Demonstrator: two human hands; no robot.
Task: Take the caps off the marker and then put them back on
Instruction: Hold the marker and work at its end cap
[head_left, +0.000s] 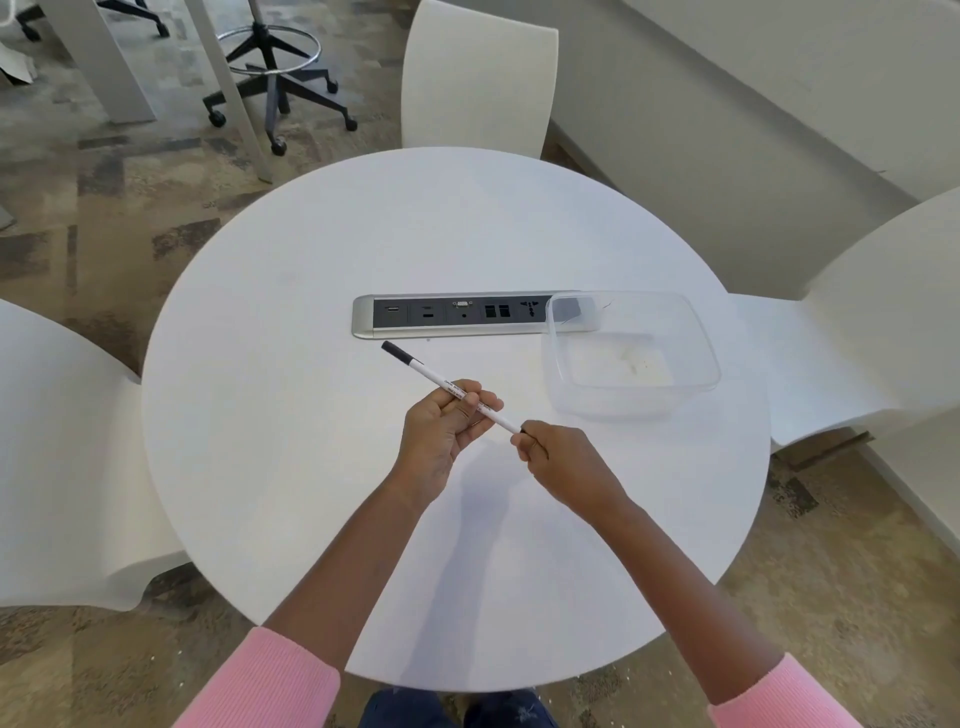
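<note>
Marker (451, 388) in both of my hands, held above the round white counter (311, 364), well clear of its surface as far as I can tell. Its long axis runs on a diagonal: the far end points up and to the left, toward the socket strip (462, 314), and the near end points down to the right. My left hand (441, 431) has its fingers (467, 397) wrapped around the white middle of the barrel. My right hand (558, 457) pinches the near end, fingers closed tight over the black cap (522, 430) there. The other black cap (396, 352) sits on the far tip. A clear plastic tub (631, 356) stands to the right, apart from the marker.
</note>
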